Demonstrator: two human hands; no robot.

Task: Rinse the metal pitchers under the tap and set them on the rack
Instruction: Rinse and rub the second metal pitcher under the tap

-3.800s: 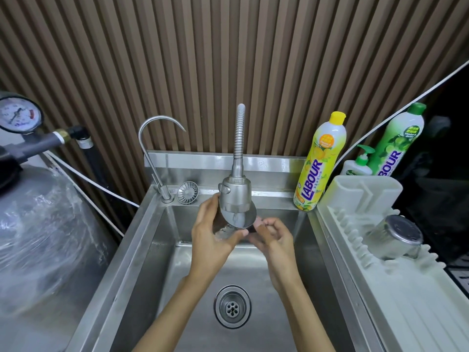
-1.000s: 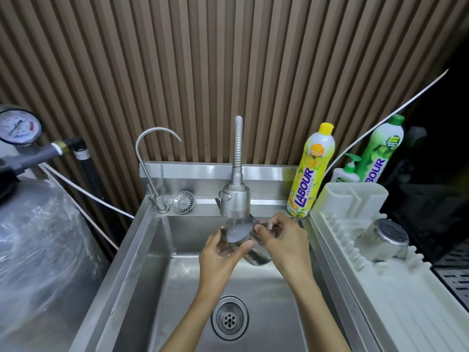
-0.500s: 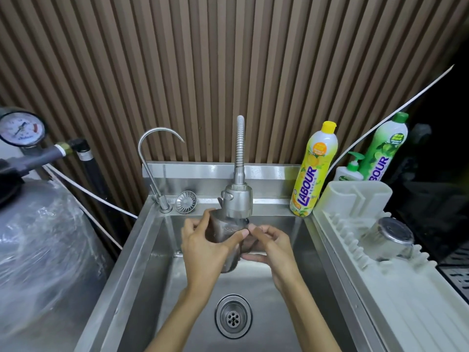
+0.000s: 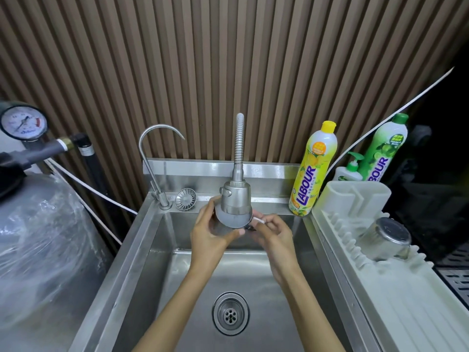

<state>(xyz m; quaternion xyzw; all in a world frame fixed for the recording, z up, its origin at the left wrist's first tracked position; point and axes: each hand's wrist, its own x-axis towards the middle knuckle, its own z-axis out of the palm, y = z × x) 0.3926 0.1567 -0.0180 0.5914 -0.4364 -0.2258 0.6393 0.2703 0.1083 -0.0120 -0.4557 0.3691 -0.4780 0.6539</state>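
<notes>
Your left hand [image 4: 206, 233] was wrapped round a metal pitcher [image 4: 220, 228] right under the tap head [image 4: 236, 203], over the back of the sink [image 4: 142, 250]. Fingers curled on its far side, thumb across the front, so a firm hold. The spray head covered most of the pitcher; its long axis looked near upright w/ the mouth up toward the tap, but you can't confirm that from this angle. Spout and handle dir. not readable.

Your right hand [image 4: 275, 235] sat just beside the pitcher on its right, fingers half curled, tips pinched at something small and dark by the rim, prob. the handle; too hidden to say for sure. Water flow hard to make out.

A 2nd pitcher [image 4: 384, 240] lay on the white rack [image 4: 396, 301] to the right of the sink, tilted on its side between the ribs, base toward you, mouth away to the lower left.

Around: a thin gooseneck tap [image 4: 154, 158] and a loose strainer [image 4: 185, 199] at back left, drain [image 4: 230, 313] in the basin centre, yellow soap bottle [image 4: 314, 171] at the back right corner, a green bottle [image 4: 383, 148] and small pump bottle [image 4: 351, 168] behind the rack. Pressure gauge [image 4: 24, 121] and a plastic-wrapped tank [image 4: 38, 237] at far left, partly cut off.
</notes>
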